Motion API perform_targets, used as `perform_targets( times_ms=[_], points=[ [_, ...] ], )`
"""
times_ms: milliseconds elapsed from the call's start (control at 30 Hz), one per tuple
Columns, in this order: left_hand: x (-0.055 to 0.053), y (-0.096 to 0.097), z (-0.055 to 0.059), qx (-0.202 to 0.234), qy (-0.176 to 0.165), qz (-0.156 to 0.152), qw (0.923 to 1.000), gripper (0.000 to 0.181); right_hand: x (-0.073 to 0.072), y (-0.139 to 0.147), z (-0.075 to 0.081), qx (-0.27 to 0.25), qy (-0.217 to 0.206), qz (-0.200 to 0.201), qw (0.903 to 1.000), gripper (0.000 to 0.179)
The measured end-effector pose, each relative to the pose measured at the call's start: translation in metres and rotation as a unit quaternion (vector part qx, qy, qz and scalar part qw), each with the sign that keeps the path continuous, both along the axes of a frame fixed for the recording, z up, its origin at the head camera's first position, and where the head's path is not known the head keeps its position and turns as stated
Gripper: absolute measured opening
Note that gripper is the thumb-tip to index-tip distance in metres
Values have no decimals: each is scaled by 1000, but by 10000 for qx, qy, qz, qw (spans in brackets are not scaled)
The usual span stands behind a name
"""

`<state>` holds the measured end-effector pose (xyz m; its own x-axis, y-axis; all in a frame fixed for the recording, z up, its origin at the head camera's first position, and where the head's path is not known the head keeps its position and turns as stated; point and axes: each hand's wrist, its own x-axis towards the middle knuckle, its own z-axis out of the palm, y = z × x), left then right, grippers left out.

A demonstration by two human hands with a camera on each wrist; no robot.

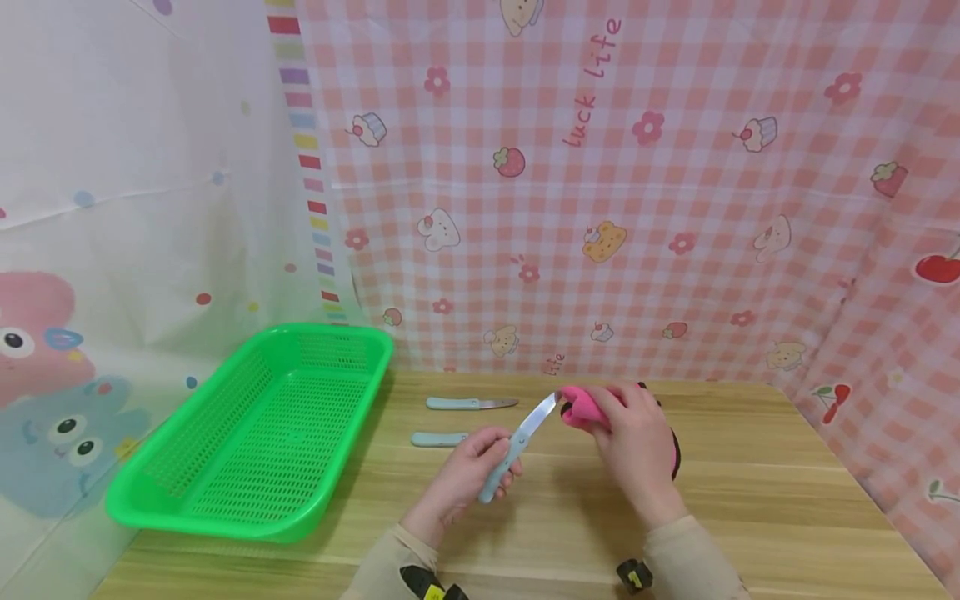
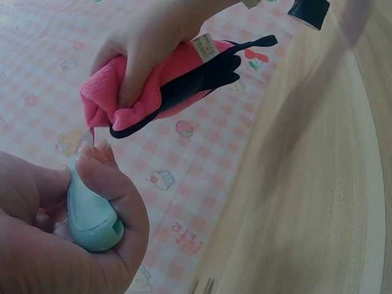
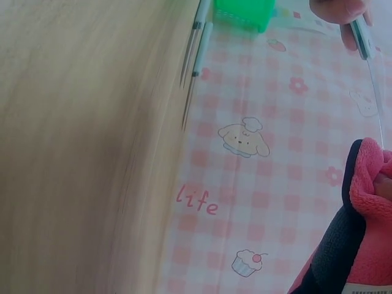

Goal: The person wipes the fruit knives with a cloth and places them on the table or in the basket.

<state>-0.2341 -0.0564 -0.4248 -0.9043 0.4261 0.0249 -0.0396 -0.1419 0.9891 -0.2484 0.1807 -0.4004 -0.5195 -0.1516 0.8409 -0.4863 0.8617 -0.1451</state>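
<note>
My left hand (image 1: 477,467) grips a paring knife (image 1: 504,468) by its pale blue handle, the blade slanting up to the right. In my right hand (image 1: 637,437) is a bunched pink cloth (image 1: 587,408) with black edging, pinched at the blade's tip. The left wrist view shows the cloth (image 2: 128,101) folded over the tip, with a dark part and a white label hanging from it. Two more knives lie on the table behind the left hand: one knife (image 1: 453,403) with its blade showing, and a nearer knife (image 1: 435,439) whose blade is hidden by the hand.
A green plastic basket (image 1: 367,392) with slotted walls stands on the left of the wooden table (image 1: 757,500). A pink checked curtain (image 1: 637,183) hangs behind the table, and a white printed sheet (image 1: 187,167) hangs at the left.
</note>
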Motion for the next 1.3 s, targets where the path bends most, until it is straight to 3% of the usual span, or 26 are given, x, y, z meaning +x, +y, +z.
perform_targets(
  times_ms=[367, 600, 733, 967, 1300],
  points=[
    [-3, -5, 2, 110, -37, -20, 9999, 23, 10, 4, 1, -154, 8, 26, 9999, 42],
    [-4, -5, 3, 113, -91, 33, 9999, 22, 20, -6, 3, -110, 217, 449, 9987, 45],
    [-4, -5, 3, 98, -113, 72, 9999, 22, 24, -16, 3, -64, 261, 637, 9976, 37],
    [-3, -4, 3, 130, -100, 40, 9999, 22, 26, -29, -1, 88, 273, 868, 9958, 36],
    [-1, -1, 1, 215, -33, -22, 9998, 21, 25, -41, -9, 191, 117, 842, 9962, 41]
  ],
)
